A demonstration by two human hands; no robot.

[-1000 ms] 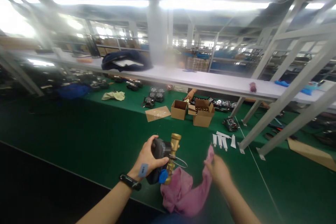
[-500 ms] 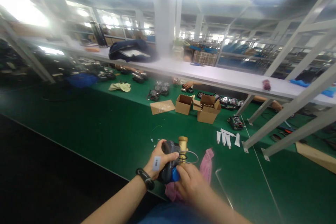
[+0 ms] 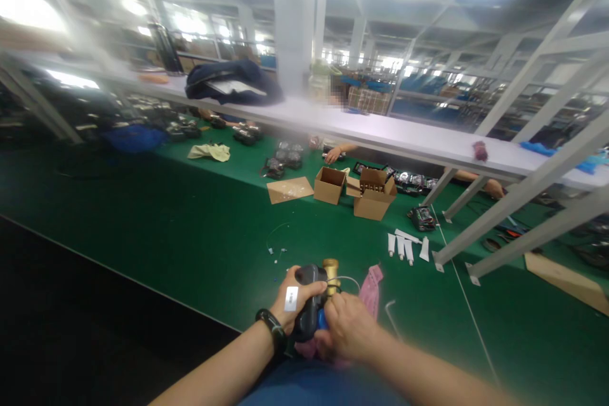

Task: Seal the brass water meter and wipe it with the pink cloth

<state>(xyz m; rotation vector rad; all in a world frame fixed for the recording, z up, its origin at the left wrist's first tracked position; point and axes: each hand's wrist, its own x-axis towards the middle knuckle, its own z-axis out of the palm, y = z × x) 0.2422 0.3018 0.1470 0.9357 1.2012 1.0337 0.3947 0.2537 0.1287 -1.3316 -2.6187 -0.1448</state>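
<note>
My left hand (image 3: 292, 301) is wrapped round a dark rounded device (image 3: 307, 323), its thumb across the top. A brass fitting (image 3: 330, 269) and a thin cable loop show on the device's right side. Against that side, over a blue part (image 3: 322, 319), my right hand (image 3: 349, 323) has its fingers bent together; what they pinch is hidden. Pink cloth (image 3: 371, 292) lies beside and beneath the device on the green table (image 3: 214, 235).
Two cardboard boxes (image 3: 329, 186) stand ahead, with a cardboard sheet (image 3: 290, 190) at their left. White tubes (image 3: 400, 245), a bent metal rod (image 3: 392, 320) and slanted shelf legs (image 3: 504, 203) are at the right. Another person's hand (image 3: 334, 153) is across the table.
My right hand has moved up along the device's side, nearer the brass fitting. My left hand keeps its hold on the device, which sits slightly lower in view.
</note>
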